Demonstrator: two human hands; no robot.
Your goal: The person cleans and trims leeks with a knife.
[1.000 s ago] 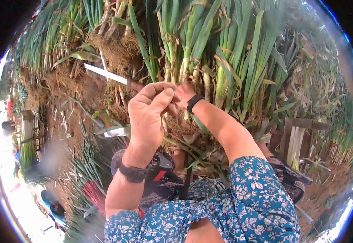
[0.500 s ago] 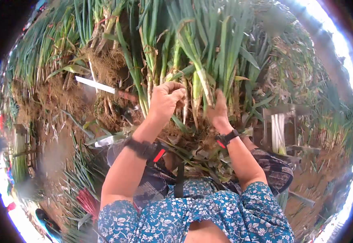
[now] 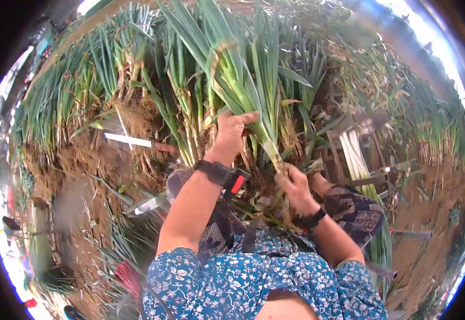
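Observation:
A long leek (image 3: 268, 145) is held at a slant in front of me, green leaves up and away, its pale stem pointing down toward my right knee. My left hand (image 3: 233, 130) is closed at the upper stem, just below where the leaves fan out. Lower down, my right hand (image 3: 296, 188) grips the stem near its root end; the roots are mostly hidden. Behind my hands stand more leeks (image 3: 187, 117) with soil on their stems and dry outer leaves.
Left of my left hand lies a knife-like tool (image 3: 128, 140) with a white blade and reddish handle. Rooted leeks (image 3: 56, 138) line the left side. At right, a wooden frame (image 3: 336, 154) holds peeled white leeks (image 3: 354, 154). Red ties (image 3: 128, 277) lie at lower left.
The leek has come away from the standing bunch, toward me. My left hand has moved right and closed on its upper stem; my right hand has moved down to its lower end.

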